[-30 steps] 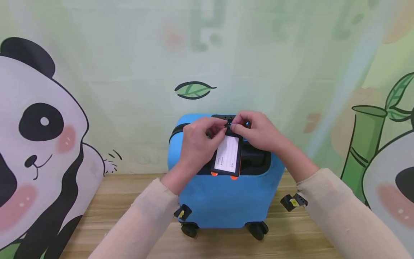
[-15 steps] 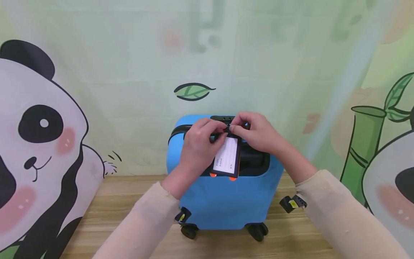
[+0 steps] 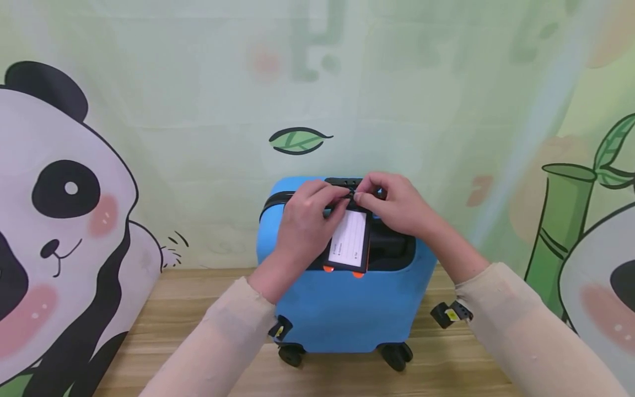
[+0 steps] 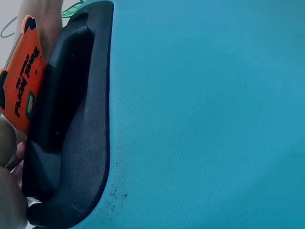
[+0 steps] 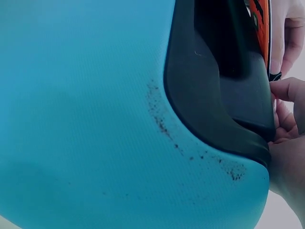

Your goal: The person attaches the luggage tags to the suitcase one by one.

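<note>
A light blue suitcase (image 3: 354,311) stands upright with a black handle recess (image 3: 392,245) on top. Over that recess lies a luggage tag (image 3: 348,240), its white card with printed lines facing up; its orange back (image 4: 26,81) with lettering shows in the left wrist view. My left hand (image 3: 308,218) and right hand (image 3: 394,203) meet at the tag's upper end, thumb and fingertips pinching its small black strap (image 3: 351,199). The fingers hide most of that strap, so how it runs cannot be told. In the right wrist view, my right fingers (image 5: 288,88) are close beside the handle.
The suitcase rests on wheels (image 3: 394,355) on a wood-patterned floor (image 3: 198,325). Close behind it hangs a pale green backdrop (image 3: 198,82) printed with pandas and bamboo. A black combination-lock panel (image 3: 342,181) lies just beyond the hands.
The left fingertips have shifted slightly at the strap and drawn closer together. The right hand keeps its pinch, and the tag and suitcase stay nearly in place; the view tilts slightly.
</note>
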`<act>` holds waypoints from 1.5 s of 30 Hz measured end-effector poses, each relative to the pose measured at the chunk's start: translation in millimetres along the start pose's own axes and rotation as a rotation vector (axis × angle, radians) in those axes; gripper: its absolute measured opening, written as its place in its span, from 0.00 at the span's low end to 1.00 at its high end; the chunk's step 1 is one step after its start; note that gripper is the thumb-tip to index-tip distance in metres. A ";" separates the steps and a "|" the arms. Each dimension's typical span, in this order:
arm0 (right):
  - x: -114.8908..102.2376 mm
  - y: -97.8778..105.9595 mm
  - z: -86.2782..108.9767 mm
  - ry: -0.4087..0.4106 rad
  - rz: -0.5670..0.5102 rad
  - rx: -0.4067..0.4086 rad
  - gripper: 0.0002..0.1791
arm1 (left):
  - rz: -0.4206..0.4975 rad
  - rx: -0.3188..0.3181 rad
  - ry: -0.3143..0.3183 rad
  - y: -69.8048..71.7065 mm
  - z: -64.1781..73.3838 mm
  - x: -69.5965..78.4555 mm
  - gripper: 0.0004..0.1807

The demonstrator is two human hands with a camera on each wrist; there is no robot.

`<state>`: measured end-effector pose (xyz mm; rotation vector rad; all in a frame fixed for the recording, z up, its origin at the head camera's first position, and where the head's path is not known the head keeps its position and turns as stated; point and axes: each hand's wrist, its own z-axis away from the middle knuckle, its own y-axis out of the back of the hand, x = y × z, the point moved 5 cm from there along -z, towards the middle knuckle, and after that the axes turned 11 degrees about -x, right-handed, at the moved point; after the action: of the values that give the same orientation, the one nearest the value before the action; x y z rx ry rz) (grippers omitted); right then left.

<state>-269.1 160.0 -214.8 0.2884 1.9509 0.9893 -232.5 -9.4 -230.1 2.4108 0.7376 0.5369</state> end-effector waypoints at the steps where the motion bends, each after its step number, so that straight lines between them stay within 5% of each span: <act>1: -0.1 0.2 0.1 0.000 0.002 0.001 0.06 | -0.008 -0.003 -0.002 -0.1 -0.4 0.1 0.09; 20: -1.0 1.0 -0.3 0.008 0.003 0.017 0.06 | -0.181 -0.044 -0.134 2.3 -3.4 4.8 0.12; 39: -1.3 1.1 1.5 0.042 0.009 0.036 0.06 | -0.290 -0.089 -0.166 -1.4 -4.7 5.1 0.15; 42: 0.0 0.7 1.6 0.041 0.008 0.035 0.06 | -0.255 -0.098 -0.140 -1.7 -5.0 3.9 0.16; 45: 0.9 -0.2 1.9 0.040 0.007 0.030 0.05 | -0.127 -0.096 -0.070 0.2 -5.2 -0.1 0.15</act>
<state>-268.0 161.4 -216.0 0.2943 2.0036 0.9777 -235.1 -7.6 -226.1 2.2649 0.8103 0.4249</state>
